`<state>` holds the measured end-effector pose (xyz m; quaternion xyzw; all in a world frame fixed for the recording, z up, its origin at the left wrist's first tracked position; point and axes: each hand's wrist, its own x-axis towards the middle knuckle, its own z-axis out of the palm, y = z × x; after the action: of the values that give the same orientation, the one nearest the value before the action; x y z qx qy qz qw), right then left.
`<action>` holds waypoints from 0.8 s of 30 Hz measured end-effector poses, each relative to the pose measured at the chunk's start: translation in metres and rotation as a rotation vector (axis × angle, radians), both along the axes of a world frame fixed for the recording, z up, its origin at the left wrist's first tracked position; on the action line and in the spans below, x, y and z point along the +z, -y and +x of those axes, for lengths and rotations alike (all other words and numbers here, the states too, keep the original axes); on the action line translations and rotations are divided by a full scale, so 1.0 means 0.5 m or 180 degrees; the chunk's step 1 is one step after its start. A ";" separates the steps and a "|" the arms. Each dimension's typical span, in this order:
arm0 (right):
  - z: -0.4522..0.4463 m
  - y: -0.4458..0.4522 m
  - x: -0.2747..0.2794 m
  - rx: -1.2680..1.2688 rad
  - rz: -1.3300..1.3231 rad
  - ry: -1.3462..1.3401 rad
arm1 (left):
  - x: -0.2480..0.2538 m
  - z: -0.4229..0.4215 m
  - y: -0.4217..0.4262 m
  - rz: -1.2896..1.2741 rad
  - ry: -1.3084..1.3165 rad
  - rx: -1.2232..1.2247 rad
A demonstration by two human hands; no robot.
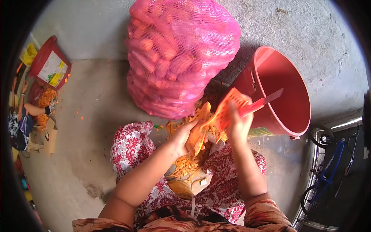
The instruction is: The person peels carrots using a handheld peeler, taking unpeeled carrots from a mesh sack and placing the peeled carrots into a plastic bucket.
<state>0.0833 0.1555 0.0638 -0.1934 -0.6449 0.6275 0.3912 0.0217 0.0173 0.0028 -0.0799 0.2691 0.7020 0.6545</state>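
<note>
My left hand (183, 139) is closed around a carrot (196, 140), held over the lap. My right hand (240, 121) grips an orange perforated plastic tool (228, 106), its lower end against or very close to the carrot. A red-handled knife (266, 103) also sticks out from the right hand, its blade pointing toward the bucket; the fingers hide how the two are held. Orange peelings (185, 168) lie in a heap below the hands, between the knees. A pink mesh sack (177, 58) full of carrots stands just beyond.
A red bucket (266, 81) leans at the right, near the right hand. At far left, another person's arm (36, 109) is beside an orange heap (46, 99) and a red tub (46, 63). A blue bicycle (328, 166) stands at far right. Grey wall (301, 23) rises behind.
</note>
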 end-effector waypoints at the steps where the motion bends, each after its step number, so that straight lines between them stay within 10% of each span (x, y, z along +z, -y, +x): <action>1: 0.005 0.023 0.004 0.0146 0.0043 0.0094 | -0.010 -0.003 -0.003 0.0071 -0.0012 -0.0007; 14: 0.010 0.065 -0.022 0.0225 0.0726 0.0560 | 0.040 0.015 -0.017 -0.0559 -0.0415 0.0358; 24: -0.030 -0.146 -0.029 -0.1960 0.2023 0.0432 | -0.011 0.029 -0.008 -0.0070 -0.0965 -0.0310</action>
<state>0.0681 0.2286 0.0494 -0.2873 -0.7423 0.2384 0.5565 0.0361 0.0214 -0.0025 0.0330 0.3760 0.6705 0.6387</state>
